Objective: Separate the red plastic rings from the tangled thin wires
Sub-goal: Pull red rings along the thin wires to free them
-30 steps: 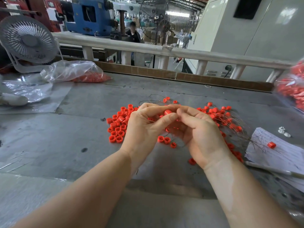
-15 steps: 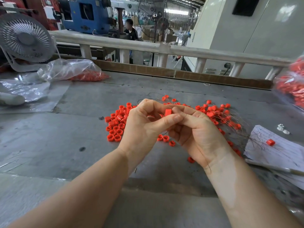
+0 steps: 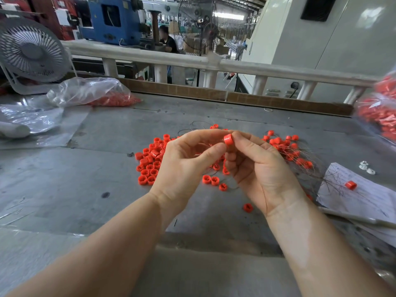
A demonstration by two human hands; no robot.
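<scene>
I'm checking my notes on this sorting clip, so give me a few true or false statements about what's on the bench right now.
1. A red ring is pinched at the fingertips of both hands. True.
2. The white fan stands far right. False: far left.
3. A lone ring lies on the paper sheet. True.
4. The left hand lies flat on the table. False: it is raised, beside the right hand.

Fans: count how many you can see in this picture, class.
2. A white desk fan stands at the table's far left; a dark pedestal fan stands beyond the railing. Others may be hidden.
</scene>
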